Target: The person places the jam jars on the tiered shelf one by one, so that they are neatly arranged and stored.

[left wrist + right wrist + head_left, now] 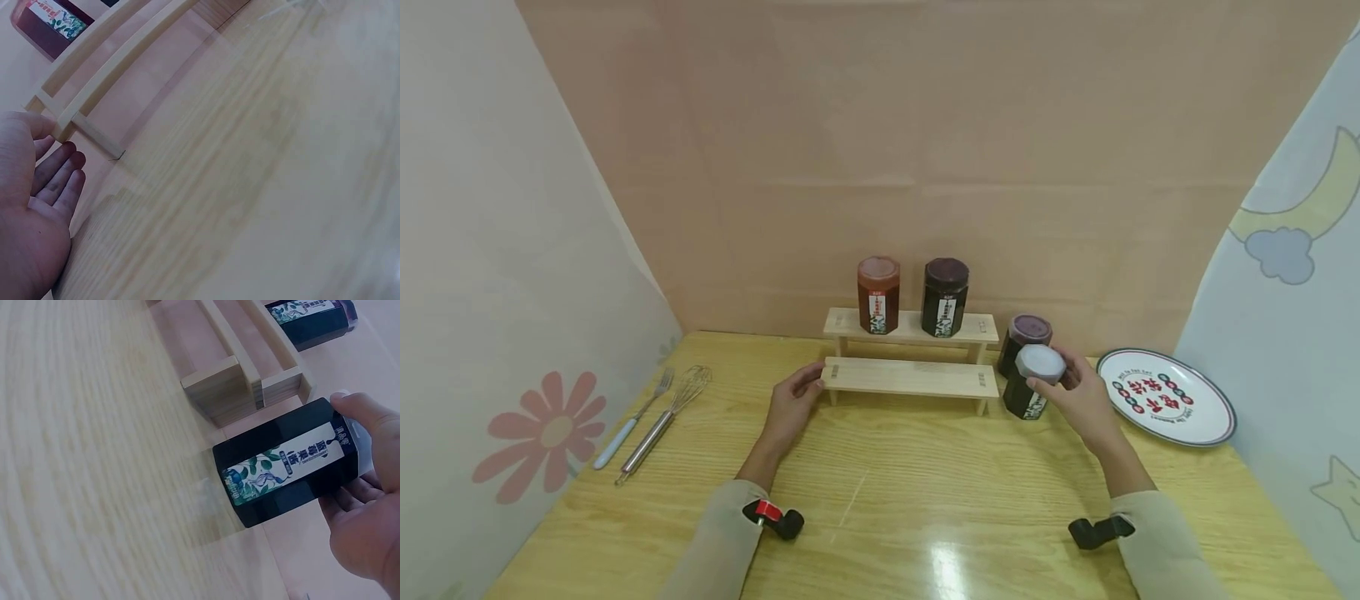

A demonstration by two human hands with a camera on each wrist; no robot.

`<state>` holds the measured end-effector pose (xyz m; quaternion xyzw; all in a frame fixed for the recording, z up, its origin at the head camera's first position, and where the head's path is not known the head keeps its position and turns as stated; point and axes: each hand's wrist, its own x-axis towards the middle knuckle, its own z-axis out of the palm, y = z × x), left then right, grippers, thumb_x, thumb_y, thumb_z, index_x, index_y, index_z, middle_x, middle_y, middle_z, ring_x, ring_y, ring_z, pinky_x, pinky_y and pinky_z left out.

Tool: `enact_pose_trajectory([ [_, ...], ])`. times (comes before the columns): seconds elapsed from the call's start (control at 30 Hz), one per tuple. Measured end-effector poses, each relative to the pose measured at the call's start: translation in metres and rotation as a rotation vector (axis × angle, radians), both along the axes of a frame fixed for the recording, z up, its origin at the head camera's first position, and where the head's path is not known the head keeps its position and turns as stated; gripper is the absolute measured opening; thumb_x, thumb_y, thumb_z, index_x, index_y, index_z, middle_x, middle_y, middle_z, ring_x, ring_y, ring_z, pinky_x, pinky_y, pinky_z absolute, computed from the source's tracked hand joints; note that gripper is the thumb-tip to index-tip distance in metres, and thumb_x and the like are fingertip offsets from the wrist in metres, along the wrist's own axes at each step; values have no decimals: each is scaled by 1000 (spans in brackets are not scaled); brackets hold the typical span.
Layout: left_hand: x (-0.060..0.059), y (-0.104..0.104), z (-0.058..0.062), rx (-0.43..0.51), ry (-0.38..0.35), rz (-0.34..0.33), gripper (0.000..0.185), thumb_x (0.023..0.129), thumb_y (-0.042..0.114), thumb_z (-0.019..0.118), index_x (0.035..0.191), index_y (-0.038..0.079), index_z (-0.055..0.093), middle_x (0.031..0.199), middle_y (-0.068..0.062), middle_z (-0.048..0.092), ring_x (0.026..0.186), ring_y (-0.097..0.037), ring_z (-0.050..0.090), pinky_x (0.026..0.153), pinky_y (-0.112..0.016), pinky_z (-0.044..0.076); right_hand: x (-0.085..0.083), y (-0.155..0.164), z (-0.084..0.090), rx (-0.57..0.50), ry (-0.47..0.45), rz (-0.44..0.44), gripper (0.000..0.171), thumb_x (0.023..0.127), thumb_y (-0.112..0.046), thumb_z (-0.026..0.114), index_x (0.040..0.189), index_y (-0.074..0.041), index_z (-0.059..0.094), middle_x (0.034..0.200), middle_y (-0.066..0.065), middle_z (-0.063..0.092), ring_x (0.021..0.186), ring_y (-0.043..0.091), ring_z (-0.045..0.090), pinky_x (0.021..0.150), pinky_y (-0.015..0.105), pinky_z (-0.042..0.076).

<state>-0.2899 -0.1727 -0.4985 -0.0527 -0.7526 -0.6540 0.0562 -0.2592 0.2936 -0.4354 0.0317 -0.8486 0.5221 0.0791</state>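
Dark jar (1030,385): at the rack's (910,377) 3 o'clock end, on the tabletop (880,500). Your right hand (1078,400) curls fingers around its lid, lifting grip. Your left hand (790,408), fingers relaxed, steadies the rack's 9 o'clock end.

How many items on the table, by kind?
Jars: 4 (red jar, dark jar on the rack's top step; purple-lid jar behind; white-lid jar gripped by right hand)
Wooden step rack: 1, touched by left hand
Plate: 1
Fork: 1
Whisk: 1
Total: 8
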Motion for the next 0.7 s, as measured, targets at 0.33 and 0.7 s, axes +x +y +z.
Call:
enact_pose_trajectory([
  [0.33, -1, -1, 0, -5, -15, -14, 40, 106, 22, 61, 145, 15, 59, 149, -10, 59, 141, -26, 54, 107, -18, 47, -3, 1, -7, -22, 30, -54, 84, 95, -33, 77, 159, 0, 33, 159, 25, 43, 148, 43, 42, 102, 6, 45],
  [0.7, -3, -1, -2, 10, -32, 1, 40, 106, 17, 60, 146, 12, 59, 150, -13, 58, 141, -26, 54, 101, -11, 46, 3, 1, 0, -35, 3, -102, 83, 94, -34, 78, 157, 0, 37, 158, 27, 44, 144, 43, 44, 89, 1, 46],
])
